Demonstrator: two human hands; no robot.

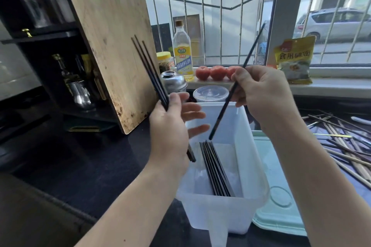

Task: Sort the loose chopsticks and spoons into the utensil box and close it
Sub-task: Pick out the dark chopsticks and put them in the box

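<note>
Right hand [261, 94] pinches one black chopstick [226, 102] above the utensil box [251, 158]; left hand [170, 126] grips several chopsticks [148, 68]

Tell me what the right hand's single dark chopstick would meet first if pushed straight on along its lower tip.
Probably the row of black chopsticks lying in the white plastic utensil box; the right hand aims its single dark chopstick down there, though depth is unclear.

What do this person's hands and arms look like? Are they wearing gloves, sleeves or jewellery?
Both arms are bare as far as the picture shows: no sleeves in view. The left hand and the right hand wear no gloves, and no rings, watch or bracelet show on the fingers or wrists. Nails look short and unpainted.
</note>
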